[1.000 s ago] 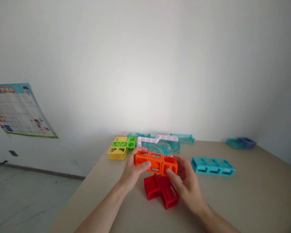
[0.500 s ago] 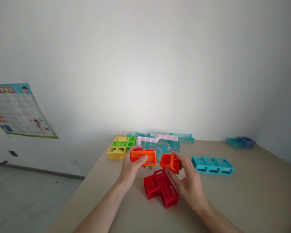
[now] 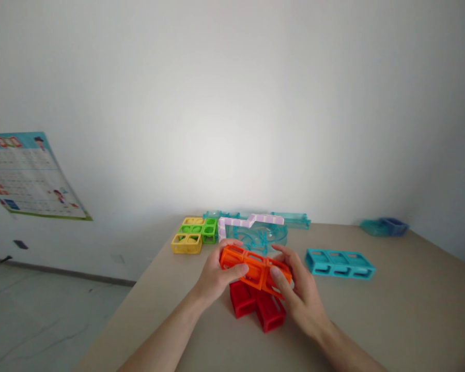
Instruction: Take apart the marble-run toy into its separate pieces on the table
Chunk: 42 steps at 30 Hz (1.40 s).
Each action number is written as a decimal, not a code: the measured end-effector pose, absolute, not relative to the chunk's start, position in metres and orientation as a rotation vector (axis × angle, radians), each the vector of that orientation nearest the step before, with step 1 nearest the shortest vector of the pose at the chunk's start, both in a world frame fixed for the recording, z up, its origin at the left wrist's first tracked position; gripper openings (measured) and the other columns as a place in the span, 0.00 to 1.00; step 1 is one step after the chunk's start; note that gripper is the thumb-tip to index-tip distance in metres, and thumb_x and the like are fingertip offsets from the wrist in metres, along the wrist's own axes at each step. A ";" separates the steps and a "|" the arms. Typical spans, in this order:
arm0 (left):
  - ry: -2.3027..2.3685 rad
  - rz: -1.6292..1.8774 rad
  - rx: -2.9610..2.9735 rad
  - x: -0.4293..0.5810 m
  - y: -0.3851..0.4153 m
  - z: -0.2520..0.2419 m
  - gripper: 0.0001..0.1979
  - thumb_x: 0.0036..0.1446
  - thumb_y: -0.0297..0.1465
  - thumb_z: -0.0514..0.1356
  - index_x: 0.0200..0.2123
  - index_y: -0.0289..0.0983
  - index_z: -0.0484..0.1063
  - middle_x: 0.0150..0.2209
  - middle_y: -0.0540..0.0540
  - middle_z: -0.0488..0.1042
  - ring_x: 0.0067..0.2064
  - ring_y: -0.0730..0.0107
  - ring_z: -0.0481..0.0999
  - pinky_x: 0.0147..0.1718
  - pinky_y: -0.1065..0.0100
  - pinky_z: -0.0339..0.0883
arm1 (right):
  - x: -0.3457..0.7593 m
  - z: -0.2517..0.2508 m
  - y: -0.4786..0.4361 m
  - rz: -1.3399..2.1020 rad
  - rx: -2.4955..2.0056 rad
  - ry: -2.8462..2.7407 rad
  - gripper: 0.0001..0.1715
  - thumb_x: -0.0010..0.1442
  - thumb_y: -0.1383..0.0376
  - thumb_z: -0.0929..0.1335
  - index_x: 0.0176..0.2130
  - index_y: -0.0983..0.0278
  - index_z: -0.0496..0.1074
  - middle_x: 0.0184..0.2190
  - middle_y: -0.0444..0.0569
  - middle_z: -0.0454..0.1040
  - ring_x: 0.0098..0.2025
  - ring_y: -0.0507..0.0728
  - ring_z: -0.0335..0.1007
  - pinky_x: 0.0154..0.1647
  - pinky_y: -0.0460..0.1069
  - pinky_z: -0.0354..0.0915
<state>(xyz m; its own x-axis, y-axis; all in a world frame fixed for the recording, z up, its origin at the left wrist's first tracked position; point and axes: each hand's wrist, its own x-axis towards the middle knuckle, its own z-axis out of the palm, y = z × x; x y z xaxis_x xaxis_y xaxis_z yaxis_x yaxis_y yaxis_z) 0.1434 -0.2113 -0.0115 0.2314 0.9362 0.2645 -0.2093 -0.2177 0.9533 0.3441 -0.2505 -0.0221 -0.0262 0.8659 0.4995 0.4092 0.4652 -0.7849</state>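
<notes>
Between my hands is a row of orange open-sided block cubes (image 3: 254,266), tilted down to the right. My left hand (image 3: 217,273) grips its left end, the thumb lying across the front. My right hand (image 3: 297,287) holds the right-hand cube, thumb on its near face. The pieces touch end to end; whether they are locked together I cannot tell. Just below and behind the orange row, red joined cubes (image 3: 270,312) rest on the table, partly covered by it.
Right of my hands lies a turquoise three-cube row (image 3: 339,264). Yellow cubes (image 3: 186,245) and green cubes (image 3: 210,231) stand at the back left. Beside them are a lilac zigzag strip (image 3: 251,221) and clear teal track pieces (image 3: 275,235). A dark blue piece (image 3: 394,227) sits far right, near the wall.
The two separate orange pieces have come together into one row. My right hand has brought its cube against the left piece, and both sit slightly lower and tilted.
</notes>
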 end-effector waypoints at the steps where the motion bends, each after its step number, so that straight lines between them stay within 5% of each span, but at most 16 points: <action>1: 0.755 1.261 1.366 0.143 -0.211 -0.012 0.23 0.46 0.32 0.70 0.46 0.39 0.69 0.37 0.49 0.74 0.35 0.71 0.73 0.35 0.71 0.68 | 0.344 -0.022 -0.251 0.540 -1.119 -1.633 0.22 0.66 0.55 0.61 0.57 0.59 0.60 0.37 0.46 0.72 0.38 0.57 0.71 0.41 0.50 0.68; 8: 0.780 1.286 1.409 0.143 -0.209 -0.013 0.22 0.45 0.33 0.70 0.44 0.38 0.69 0.38 0.50 0.72 0.35 0.73 0.72 0.35 0.72 0.67 | 0.343 -0.016 -0.252 0.581 -1.090 -1.678 0.16 0.68 0.55 0.59 0.47 0.59 0.69 0.44 0.48 0.75 0.45 0.57 0.71 0.46 0.49 0.65; 42: 0.846 1.314 1.451 0.142 -0.211 -0.012 0.19 0.48 0.35 0.67 0.43 0.39 0.68 0.37 0.51 0.72 0.34 0.73 0.71 0.36 0.72 0.66 | 0.344 -0.010 -0.254 0.571 -1.005 -1.849 0.17 0.69 0.59 0.59 0.53 0.57 0.69 0.41 0.48 0.73 0.47 0.57 0.69 0.47 0.50 0.64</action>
<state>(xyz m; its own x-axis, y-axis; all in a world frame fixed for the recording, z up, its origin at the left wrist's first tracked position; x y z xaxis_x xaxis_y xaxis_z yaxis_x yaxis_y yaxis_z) 0.1420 -0.2112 -0.0120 0.1767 0.9352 0.3069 -0.1077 -0.2916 0.9505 0.3442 -0.2537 -0.0096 -0.2390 0.8290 0.5055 0.3998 0.5585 -0.7268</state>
